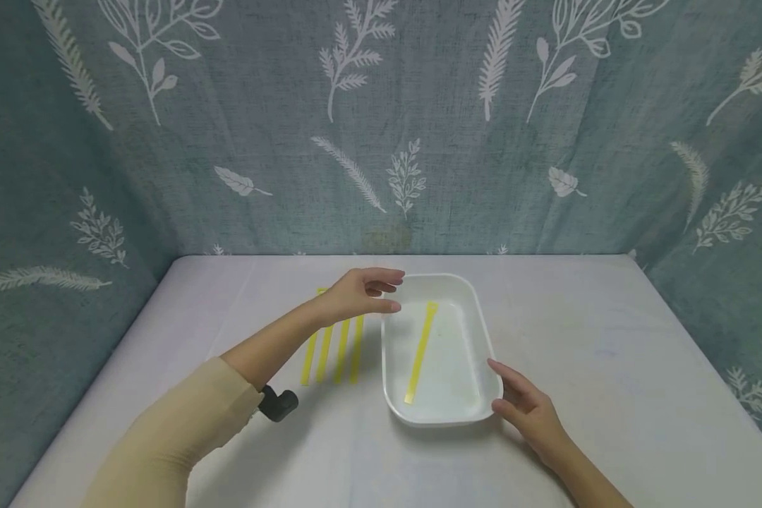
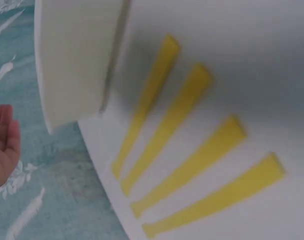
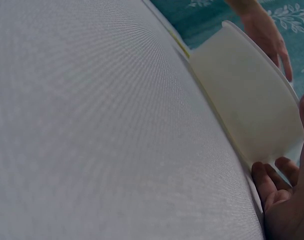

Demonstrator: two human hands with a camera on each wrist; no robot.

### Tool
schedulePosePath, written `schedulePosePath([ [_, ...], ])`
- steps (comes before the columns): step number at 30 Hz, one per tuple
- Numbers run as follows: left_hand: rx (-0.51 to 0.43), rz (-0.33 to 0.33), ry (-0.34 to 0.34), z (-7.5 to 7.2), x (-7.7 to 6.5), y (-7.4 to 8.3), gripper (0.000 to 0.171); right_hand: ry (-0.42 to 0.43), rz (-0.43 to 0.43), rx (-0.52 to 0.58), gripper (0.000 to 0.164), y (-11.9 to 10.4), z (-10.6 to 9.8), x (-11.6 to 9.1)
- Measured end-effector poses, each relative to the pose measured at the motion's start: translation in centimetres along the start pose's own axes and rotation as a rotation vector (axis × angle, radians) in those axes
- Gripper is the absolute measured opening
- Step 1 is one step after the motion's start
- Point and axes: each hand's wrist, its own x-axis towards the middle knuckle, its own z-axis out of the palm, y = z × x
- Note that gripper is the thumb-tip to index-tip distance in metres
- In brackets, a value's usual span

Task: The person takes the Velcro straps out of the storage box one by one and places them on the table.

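A white rectangular tray with rounded corners stands on the table. Inside it lies one yellow strip, flat and narrow, slightly wider at its far end. My left hand is over the tray's far left rim, fingers loosely extended and nothing held. In the left wrist view only part of that left hand shows. At the near right corner, my right hand holds the tray by its side. The right wrist view has its fingers low on the tray wall and the thumb up by the rim.
Several more yellow strips lie side by side on the white table, left of the tray and partly under my left forearm. A patterned grey-green curtain hangs behind and along both sides. A black device sits at my left sleeve.
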Motion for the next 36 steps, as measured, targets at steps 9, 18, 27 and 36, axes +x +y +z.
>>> schedulePosePath([
  [9, -0.096, -0.045, -0.027, -0.5, 3.2, 2.6, 0.053, -0.021, -0.036, -0.002, 0.049, 0.0, -0.4, 0.1],
  [18, -0.192, -0.099, 0.053, 1.4, 5.7, 2.1, 0.045, -0.06, -0.075, 0.019, 0.05, 0.2, -0.4, 0.0],
  [27, -0.26, -0.156, 0.134, 3.7, 7.5, 1.4, 0.045, -0.08, -0.097, 0.032, 0.051, 0.3, -0.4, 0.1],
  [36, -0.086, -0.233, 0.179, 6.2, 8.5, -1.5, 0.042, -0.085, -0.125, 0.056, 0.051, 0.3, -0.1, 0.0],
])
